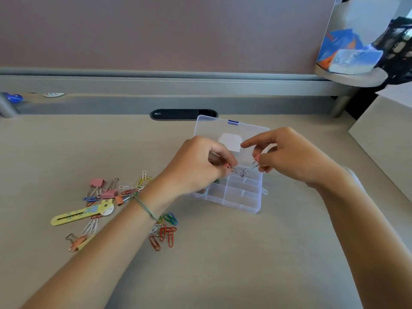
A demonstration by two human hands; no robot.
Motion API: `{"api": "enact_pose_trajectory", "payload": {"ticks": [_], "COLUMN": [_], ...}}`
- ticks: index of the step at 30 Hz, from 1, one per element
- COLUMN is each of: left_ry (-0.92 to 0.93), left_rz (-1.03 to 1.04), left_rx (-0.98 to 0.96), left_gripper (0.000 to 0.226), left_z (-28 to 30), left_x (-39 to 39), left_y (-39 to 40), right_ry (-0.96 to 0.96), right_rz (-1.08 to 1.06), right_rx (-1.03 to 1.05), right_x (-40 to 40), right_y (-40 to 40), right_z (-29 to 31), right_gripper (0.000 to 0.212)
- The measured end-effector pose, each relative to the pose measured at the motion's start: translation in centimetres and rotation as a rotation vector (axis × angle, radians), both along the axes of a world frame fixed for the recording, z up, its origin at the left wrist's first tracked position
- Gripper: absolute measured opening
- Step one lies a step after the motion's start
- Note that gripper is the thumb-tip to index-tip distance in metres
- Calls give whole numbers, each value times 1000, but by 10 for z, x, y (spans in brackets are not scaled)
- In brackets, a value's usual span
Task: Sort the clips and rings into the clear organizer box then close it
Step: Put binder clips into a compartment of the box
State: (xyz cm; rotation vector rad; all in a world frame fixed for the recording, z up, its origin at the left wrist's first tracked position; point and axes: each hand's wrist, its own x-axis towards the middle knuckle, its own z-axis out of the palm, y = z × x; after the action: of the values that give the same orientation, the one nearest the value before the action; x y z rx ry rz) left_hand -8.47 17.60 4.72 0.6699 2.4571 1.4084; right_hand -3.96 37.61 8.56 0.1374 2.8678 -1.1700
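The clear organizer box [243,197] lies open in the middle of the desk, its lid [223,128] tilted back. Above its compartments my left hand [198,166] pinches a small pink binder clip [229,167]. My right hand [287,155] pinches a second pink binder clip [256,157]. The wire handles of the two clips meet between my hands and seem hooked together. Several pink binder clips [104,190] and coloured paper clips [165,233] lie loose on the desk to the left. Something green sits in a left compartment, mostly hidden under my left hand.
A yellow giraffe-shaped utility knife [82,214] lies among the loose clips. A dark cable slot [178,114] sits in the desk behind the box. A partition wall closes the far side, and a shelf with a black mesh holder [396,47] stands at the upper right.
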Motion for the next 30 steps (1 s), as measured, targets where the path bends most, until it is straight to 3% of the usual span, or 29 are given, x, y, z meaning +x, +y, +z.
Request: {"api": "enact_pose_trajectory", "payload": {"ticks": [4, 18, 25, 30], "left_ry": [158, 430, 404, 392], "left_rz": [-76, -140, -220, -161], "left_rx": [-138, -344, -394, -390], "left_gripper": [13, 13, 11, 9], "left_z": [-11, -22, -24, -26], "left_x": [3, 8, 0, 7], "left_y": [6, 19, 6, 12], "right_ry": [-70, -147, -144, -124], "right_rz": [-32, -26, -31, -20], "right_rx": [17, 168, 161, 194], "right_x": [0, -6, -8, -9], "right_y": [7, 6, 0, -4], "right_z": [-1, -12, -18, -22], "right_gripper": [44, 51, 56, 53]}}
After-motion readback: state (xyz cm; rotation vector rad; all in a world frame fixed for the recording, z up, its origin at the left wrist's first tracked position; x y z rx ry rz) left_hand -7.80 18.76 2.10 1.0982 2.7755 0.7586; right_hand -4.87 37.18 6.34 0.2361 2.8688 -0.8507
